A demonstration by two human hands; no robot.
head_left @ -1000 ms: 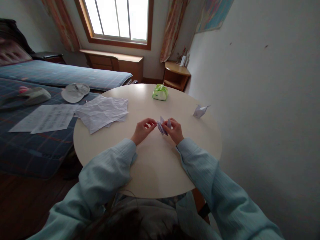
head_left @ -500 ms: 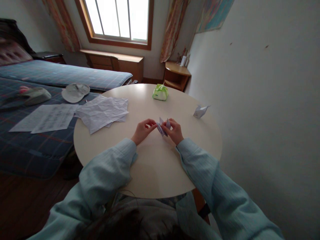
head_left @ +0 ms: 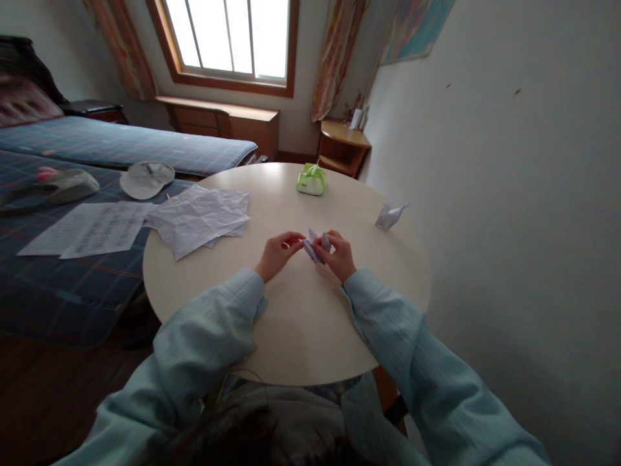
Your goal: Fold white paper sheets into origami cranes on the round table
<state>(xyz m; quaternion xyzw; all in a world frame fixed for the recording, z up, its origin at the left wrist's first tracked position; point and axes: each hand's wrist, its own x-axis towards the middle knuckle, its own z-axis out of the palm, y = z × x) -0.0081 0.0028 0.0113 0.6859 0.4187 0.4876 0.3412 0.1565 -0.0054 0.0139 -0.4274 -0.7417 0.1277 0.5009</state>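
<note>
Left forearm point(head_left: 204, 336) slanting in from seven o'clock, right forearm point(head_left: 417, 336) from five, both wrists angled inward! Left hand point(head_left: 279, 254), fingers curled, thumb and fingertips pinching toward three; right hand point(head_left: 340, 254), fingers bent, thumb pressing toward ten, the pair close together.

Dim light, overexposed window point(head_left: 239, 39), soft shadows

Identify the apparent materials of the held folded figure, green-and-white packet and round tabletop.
Folded figure: seemingly matte paper, by its crisp creases.
Green-and-white packet: probably thin, glossy plastic film, given its crumpled top.
Round tabletop: perhaps smooth laminate; its far edge shines.
</note>
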